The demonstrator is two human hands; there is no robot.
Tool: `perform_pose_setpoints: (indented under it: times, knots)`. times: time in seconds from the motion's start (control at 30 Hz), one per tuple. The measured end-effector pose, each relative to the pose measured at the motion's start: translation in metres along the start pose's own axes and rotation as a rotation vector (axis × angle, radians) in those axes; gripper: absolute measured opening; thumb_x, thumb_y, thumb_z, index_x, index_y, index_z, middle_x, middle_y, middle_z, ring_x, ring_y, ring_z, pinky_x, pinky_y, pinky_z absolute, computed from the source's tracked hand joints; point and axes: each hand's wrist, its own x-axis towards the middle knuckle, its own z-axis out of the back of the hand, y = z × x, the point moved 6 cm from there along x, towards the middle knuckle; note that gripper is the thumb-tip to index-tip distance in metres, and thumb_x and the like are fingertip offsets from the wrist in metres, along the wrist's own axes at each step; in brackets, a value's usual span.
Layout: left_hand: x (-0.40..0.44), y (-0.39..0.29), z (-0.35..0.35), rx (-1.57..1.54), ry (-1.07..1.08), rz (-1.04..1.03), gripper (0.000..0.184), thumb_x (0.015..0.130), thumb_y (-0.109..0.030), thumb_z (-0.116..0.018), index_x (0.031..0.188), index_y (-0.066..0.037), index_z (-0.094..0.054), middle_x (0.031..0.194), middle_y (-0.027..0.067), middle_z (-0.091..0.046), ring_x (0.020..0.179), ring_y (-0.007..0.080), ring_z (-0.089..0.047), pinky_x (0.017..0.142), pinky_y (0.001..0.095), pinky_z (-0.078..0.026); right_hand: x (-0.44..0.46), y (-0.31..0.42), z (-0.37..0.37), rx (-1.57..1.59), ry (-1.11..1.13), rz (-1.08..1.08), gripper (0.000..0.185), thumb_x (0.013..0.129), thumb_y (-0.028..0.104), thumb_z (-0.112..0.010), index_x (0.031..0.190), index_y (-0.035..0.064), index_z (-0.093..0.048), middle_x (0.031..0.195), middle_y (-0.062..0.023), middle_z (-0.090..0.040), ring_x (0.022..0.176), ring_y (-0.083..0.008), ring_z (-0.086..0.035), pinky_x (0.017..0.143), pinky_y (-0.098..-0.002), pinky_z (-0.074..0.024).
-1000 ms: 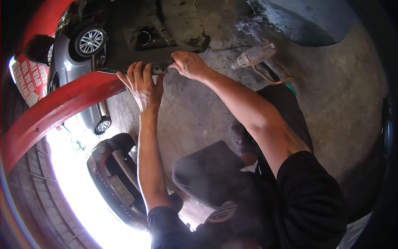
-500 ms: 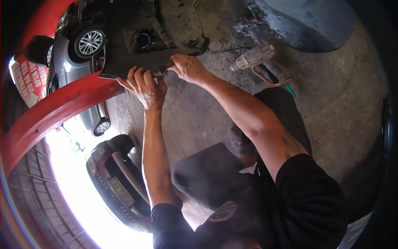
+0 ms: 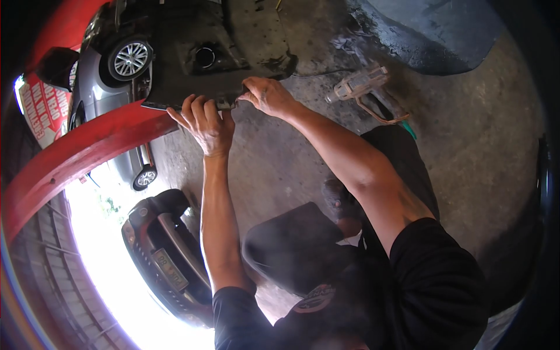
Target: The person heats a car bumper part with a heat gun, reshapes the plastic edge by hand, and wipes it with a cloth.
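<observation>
A black car panel (image 3: 172,87) with a round opening in it stretches across the upper part of the view. Over its near edge curl the fingers of my left hand (image 3: 207,125), the thumb side spread a little to the left. Beside it, my right hand (image 3: 268,96) pinches the same edge at the corner between thumb and fingers. Whether a small piece sits in that pinch I cannot make out. On the floor to the right lies a dusty heat gun (image 3: 361,84) with a green cable end.
A silver car (image 3: 96,87) stands at upper left behind a red curved beam (image 3: 87,154). A bumper with a number plate (image 3: 169,268) lies at lower left. A dark grey sheet-like panel (image 3: 443,35) rests on the stained concrete floor (image 3: 478,151) at upper right.
The view has shifted very slightly, so the panel and car appear a little lower and further right. Both hands keep their hold on the panel's edge.
</observation>
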Motion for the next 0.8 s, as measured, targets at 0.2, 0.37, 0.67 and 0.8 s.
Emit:
perform_pose_setpoints:
  times: [0.2,0.37,0.67,0.8]
  knots:
    - [0.0,0.001,0.002,0.012,0.018,0.004,0.031,0.07,-0.014,-0.08,0.094,-0.006,-0.062,0.107,0.0102,-0.063,0.121,0.035,-0.057,0.122,0.0711,-0.014,-0.001,-0.011,-0.007,-0.049,0.047,0.008,0.044,0.095,0.026,-0.075,0.127,-0.0011,-0.063,0.118,-0.0204,-0.072,0.102,-0.0387,-0.072,0.089,-0.0455,-0.0591]
    - [-0.003,0.002,0.001,-0.031,-0.009,0.0,0.03,0.066,-0.01,-0.077,0.093,-0.007,-0.062,0.107,0.0096,-0.063,0.12,0.0341,-0.058,0.122,0.074,-0.014,-0.005,-0.009,-0.001,-0.012,0.028,0.036,0.043,0.095,0.024,-0.074,0.13,0.0009,-0.063,0.122,-0.0198,-0.071,0.105,-0.038,-0.072,0.09,-0.0452,-0.0591]
    - [0.003,-0.002,0.003,-0.032,0.014,0.023,0.032,0.064,-0.007,-0.077,0.094,-0.007,-0.066,0.107,0.0073,-0.064,0.12,0.0317,-0.059,0.123,0.0735,-0.012,0.002,-0.005,-0.003,-0.009,0.013,0.028,0.033,0.095,0.026,-0.074,0.114,0.0007,-0.065,0.103,-0.0184,-0.073,0.092,-0.0404,-0.072,0.077,-0.0481,-0.0591]
    - [0.001,-0.002,0.001,-0.043,0.012,0.03,0.033,0.064,-0.007,-0.077,0.095,-0.007,-0.066,0.108,0.0072,-0.064,0.12,0.0317,-0.058,0.123,0.0736,-0.012,0.004,-0.003,0.001,-0.032,0.029,0.046,0.032,0.092,0.016,-0.077,0.115,-0.0024,-0.065,0.102,-0.0204,-0.074,0.092,-0.0386,-0.073,0.074,-0.0465,-0.0599]
